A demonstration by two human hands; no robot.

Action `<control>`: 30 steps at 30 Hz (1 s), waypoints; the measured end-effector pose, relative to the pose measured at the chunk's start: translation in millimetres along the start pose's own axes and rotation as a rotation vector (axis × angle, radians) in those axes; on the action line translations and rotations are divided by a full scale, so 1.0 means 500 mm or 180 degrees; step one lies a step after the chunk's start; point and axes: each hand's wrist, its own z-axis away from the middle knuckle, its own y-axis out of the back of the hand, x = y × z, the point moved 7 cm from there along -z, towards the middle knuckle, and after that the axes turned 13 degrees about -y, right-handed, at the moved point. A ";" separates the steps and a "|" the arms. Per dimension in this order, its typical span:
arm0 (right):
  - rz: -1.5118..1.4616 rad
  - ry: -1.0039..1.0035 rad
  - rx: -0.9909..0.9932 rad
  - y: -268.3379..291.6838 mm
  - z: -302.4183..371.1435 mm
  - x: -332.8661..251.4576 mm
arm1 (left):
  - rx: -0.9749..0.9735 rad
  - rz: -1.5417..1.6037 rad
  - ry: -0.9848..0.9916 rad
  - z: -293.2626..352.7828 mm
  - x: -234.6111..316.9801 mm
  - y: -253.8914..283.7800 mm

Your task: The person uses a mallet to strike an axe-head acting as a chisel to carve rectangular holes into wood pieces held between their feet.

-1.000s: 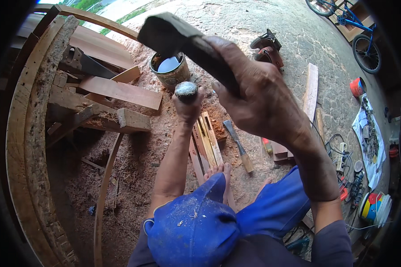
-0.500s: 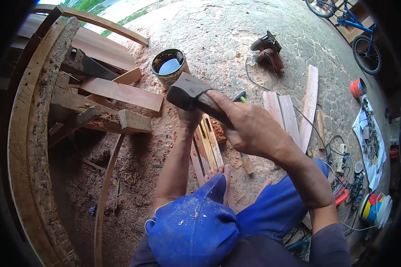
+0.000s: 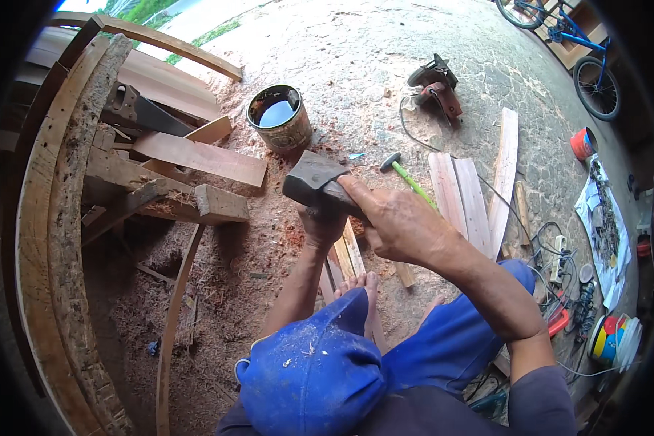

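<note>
My right hand (image 3: pixel 408 224) is wrapped around the short handle of a hatchet (image 3: pixel 315 176), close behind its dark steel head. The hatchet is raised over narrow wooden strips (image 3: pixel 351 251) that lie on the ground, with my bare foot (image 3: pixel 363 282) against their near end. Just below the hatchet head is my left hand (image 3: pixel 321 225). Its fingers are hidden behind the head, so what it holds does not show. A small hammer with a green handle (image 3: pixel 413 184) lies beyond my right hand.
A bucket of dark liquid (image 3: pixel 282 134) stands ahead. Left are a wooden bench frame (image 3: pixel 221 203) and a handsaw (image 3: pixel 134 109). Planks (image 3: pixel 503 171), a red corded power tool (image 3: pixel 441 94) and tangled cables (image 3: pixel 552 265) lie to the right. Wood shavings cover the ground.
The hatchet head has dropped slightly and shifted right. My left hand has moved right and down beneath it. More of the green-handled hammer shows now.
</note>
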 end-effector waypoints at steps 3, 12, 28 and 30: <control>-0.0509 0.0292 0.0592 0.094 -0.002 -0.037 | 0.0200 0.0896 0.1014 -0.028 -0.129 0.000; -0.0723 -0.0198 0.1023 0.190 -0.116 -0.066 | -0.0066 0.0210 0.1145 -0.043 -0.162 0.021; -0.0802 0.0975 0.2346 0.331 -0.095 -0.117 | -0.0246 0.0351 0.1372 -0.037 -0.182 0.005; -0.0737 0.0193 0.1568 0.228 -0.136 -0.089 | -0.0202 0.0436 0.1587 -0.038 -0.189 0.019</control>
